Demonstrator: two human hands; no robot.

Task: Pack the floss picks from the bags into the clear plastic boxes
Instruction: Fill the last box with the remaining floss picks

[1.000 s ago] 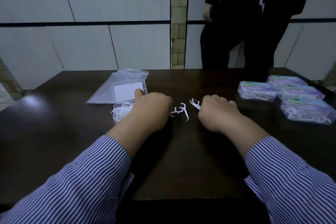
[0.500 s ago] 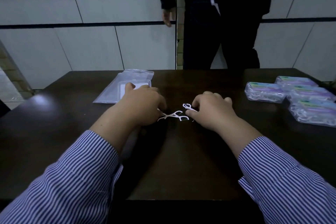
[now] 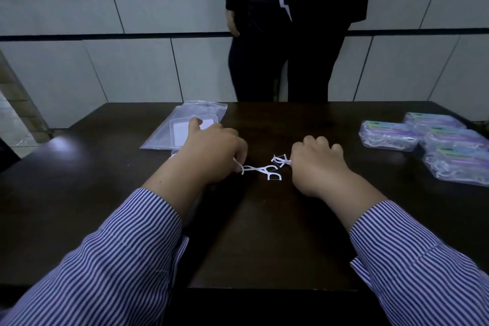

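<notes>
Curled fingers of the left hand [image 3: 211,152] pinch a small white plastic floss pick [image 3: 239,167] at mid-frame, while the right hand [image 3: 317,164] pinches another white pick [image 3: 281,160] between its bent fingertips. More loose white floss picks [image 3: 267,171] lie on the dark wooden table [image 3: 264,233] between the hands. A clear plastic bag [image 3: 185,124] sits behind the left hand (an open clear box is mostly hidden under it). Four filled clear plastic boxes [image 3: 389,135] cluster at the right edge.
</notes>
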